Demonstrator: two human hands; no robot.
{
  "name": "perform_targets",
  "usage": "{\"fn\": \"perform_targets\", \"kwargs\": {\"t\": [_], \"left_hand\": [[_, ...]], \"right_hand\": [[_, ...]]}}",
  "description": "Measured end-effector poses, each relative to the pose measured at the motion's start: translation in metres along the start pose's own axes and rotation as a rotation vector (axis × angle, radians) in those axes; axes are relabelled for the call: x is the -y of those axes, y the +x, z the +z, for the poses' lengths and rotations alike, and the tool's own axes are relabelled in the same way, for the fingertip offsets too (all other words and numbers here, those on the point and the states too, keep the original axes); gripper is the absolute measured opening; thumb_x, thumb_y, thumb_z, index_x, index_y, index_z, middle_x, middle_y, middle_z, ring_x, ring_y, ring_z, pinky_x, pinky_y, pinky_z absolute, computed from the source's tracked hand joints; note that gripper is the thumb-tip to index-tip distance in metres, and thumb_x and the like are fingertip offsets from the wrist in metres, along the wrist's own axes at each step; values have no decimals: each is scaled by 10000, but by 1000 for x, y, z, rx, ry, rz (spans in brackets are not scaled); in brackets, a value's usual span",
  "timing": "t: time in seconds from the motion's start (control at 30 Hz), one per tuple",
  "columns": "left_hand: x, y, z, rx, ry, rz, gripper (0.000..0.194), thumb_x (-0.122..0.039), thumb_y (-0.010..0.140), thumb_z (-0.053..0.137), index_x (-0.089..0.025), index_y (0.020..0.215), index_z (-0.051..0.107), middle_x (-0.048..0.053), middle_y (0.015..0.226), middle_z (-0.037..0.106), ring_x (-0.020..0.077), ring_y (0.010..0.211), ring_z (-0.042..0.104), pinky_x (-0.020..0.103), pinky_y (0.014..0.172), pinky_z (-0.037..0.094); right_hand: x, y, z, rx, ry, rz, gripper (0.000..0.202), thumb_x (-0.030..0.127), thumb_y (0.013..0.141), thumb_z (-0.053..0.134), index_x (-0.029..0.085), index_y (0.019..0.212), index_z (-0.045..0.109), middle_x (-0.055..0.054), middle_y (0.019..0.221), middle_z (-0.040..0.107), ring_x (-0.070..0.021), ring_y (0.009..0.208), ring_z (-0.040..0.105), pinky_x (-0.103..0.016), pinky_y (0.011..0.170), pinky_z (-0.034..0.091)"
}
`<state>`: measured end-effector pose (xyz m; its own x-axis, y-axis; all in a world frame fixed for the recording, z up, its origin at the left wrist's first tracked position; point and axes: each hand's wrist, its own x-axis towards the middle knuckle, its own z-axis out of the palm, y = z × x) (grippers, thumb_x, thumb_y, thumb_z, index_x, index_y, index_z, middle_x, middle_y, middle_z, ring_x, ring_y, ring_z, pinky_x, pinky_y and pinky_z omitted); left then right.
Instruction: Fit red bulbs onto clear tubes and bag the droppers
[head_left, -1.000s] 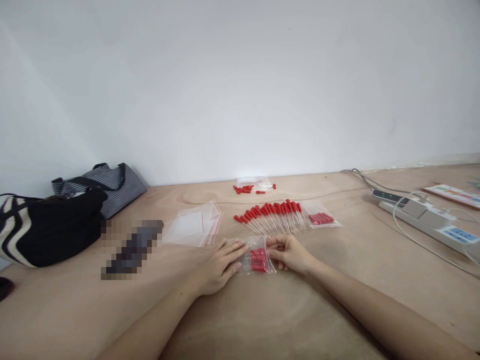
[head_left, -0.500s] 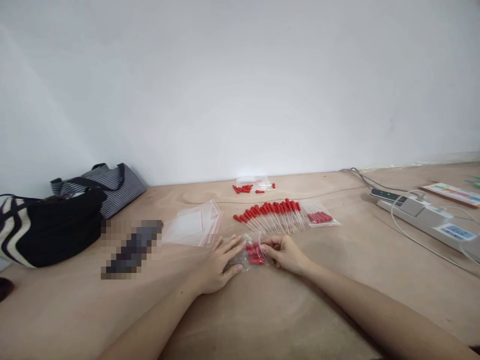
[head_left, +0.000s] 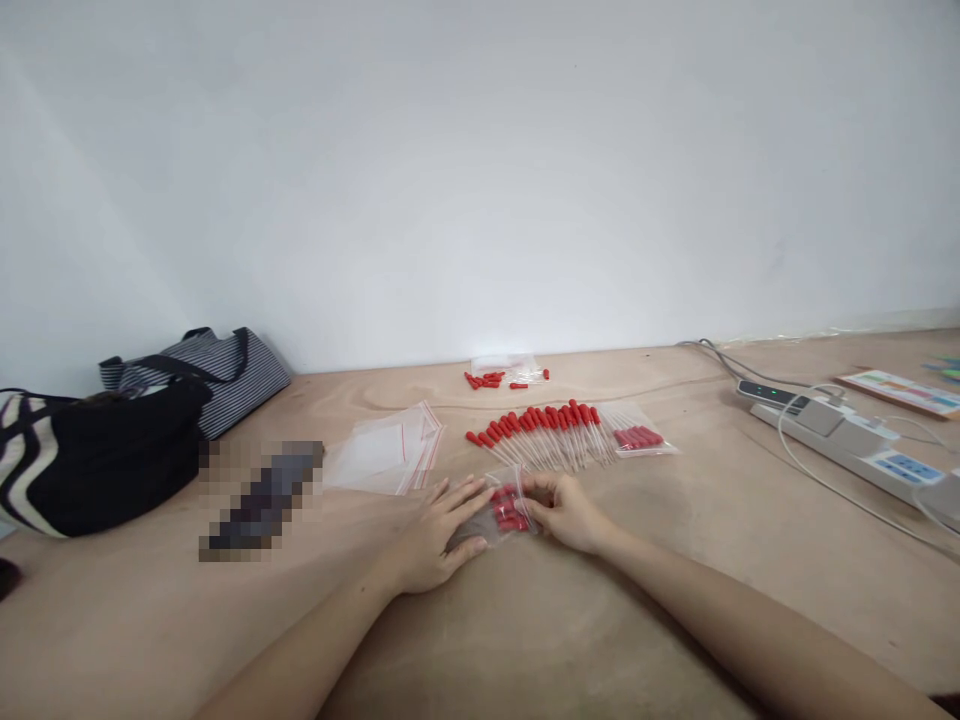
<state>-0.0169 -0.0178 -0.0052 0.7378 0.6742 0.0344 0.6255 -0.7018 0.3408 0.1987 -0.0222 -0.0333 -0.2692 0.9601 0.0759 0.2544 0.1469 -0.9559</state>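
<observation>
A clear zip bag (head_left: 480,522) with several red-bulbed droppers (head_left: 510,508) in it lies flat on the wooden table. My left hand (head_left: 439,535) rests on the bag's left part, fingers stretched out and spread. At the right end, by the zip edge, my right hand (head_left: 562,510) pinches the bag between thumb and bent fingers. Just beyond, a fanned row of droppers (head_left: 544,430) with red rubber bulbs and clear stems is laid out. Beside that row lies another filled zip bag (head_left: 637,430). Flat, unfilled zip bags (head_left: 382,450) are stacked to the left.
Loose red bulbs (head_left: 487,380) and a clear bag (head_left: 504,364) lie near the wall. Dark and striped bags (head_left: 127,450) stand at left, near a blurred-out dark object (head_left: 262,500). A power strip (head_left: 862,440) with cables and a colourful board (head_left: 907,390) are at right.
My right fingers have shifted slightly at the bag's zip edge, and the droppers inside sit a little differently. My left hand stays nearly still on the bag.
</observation>
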Motion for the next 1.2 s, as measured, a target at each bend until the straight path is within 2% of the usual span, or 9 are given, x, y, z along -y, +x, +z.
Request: {"fn": "perform_targets", "kwargs": {"t": [0.1, 0.2, 0.43, 0.53, 0.63, 0.73, 0.87, 1.03, 1.2], "left_hand": [[1, 0, 1, -7, -16, 11, 544, -323, 844, 437, -289, 1344, 225, 27, 1408, 266, 236, 1293, 206, 499, 1048, 140], [2, 0, 2, -9, -11, 8, 554, -319, 839, 445, -278, 1345, 224, 33, 1408, 266, 233, 1296, 199, 495, 1051, 140], [1, 0, 1, -9, -11, 12, 541, -324, 840, 442, -280, 1340, 239, 35, 1403, 277, 238, 1292, 211, 502, 1049, 138], [0, 0, 0, -5, -13, 8, 551, -319, 843, 435, -284, 1347, 215, 31, 1408, 266, 234, 1295, 201, 505, 1049, 136], [0, 1, 0, 8, -5, -1, 549, -333, 846, 427, -281, 1348, 212, 33, 1413, 252, 233, 1298, 192, 503, 1048, 141], [1, 1, 1, 5, 13, -3, 551, -348, 846, 425, -272, 1349, 215, 37, 1412, 253, 238, 1299, 188, 504, 1049, 131], [3, 0, 2, -33, 54, -42, 584, -416, 835, 432, -254, 1351, 214, 54, 1413, 248, 255, 1304, 160, 534, 1044, 67], [1, -1, 0, 7, 38, -59, 474, -377, 895, 302, -244, 1345, 234, 49, 1405, 266, 218, 1302, 181, 503, 1056, 91], [-2, -2, 1, 74, 10, 4, 529, -424, 877, 344, -244, 1354, 206, 48, 1405, 266, 212, 1299, 194, 482, 1065, 106]], "right_hand": [[-3, 1, -2, 22, 55, 104, 206, 250, 665, 598, 162, 849, 622, 38, 519, 563, -52, 373, 417, -156, 353, 330], [-4, 1, -3, 0, 56, 90, 172, 238, 649, 616, 150, 797, 609, 36, 535, 557, -38, 377, 395, -147, 355, 311], [-3, 3, 0, 2, 22, -10, 211, 360, 713, 578, 150, 732, 582, -5, 635, 589, -80, 505, 490, -178, 446, 365], [-5, 3, 1, -12, 16, -59, 167, 330, 719, 570, 164, 720, 561, -6, 688, 600, -89, 543, 512, -182, 464, 378], [-5, 2, 1, -29, -12, -38, 109, 281, 719, 555, 178, 755, 563, -2, 730, 612, -84, 528, 513, -179, 448, 377], [-4, 3, 1, -43, -41, -38, 95, 244, 701, 558, 169, 754, 581, -7, 718, 613, -88, 554, 525, -185, 477, 395], [-3, 6, 0, -138, -2, 29, 148, 227, 670, 579, 150, 796, 571, 4, 656, 581, -74, 507, 496, -181, 452, 390], [-1, 4, -3, 23, 73, 147, 138, 270, 632, 610, 153, 654, 540, 54, 486, 481, -43, 377, 386, -152, 328, 300], [-1, -4, -13, 167, 89, 187, 207, 339, 589, 645, 150, 654, 592, 39, 527, 533, -41, 369, 370, -157, 309, 278]]}}
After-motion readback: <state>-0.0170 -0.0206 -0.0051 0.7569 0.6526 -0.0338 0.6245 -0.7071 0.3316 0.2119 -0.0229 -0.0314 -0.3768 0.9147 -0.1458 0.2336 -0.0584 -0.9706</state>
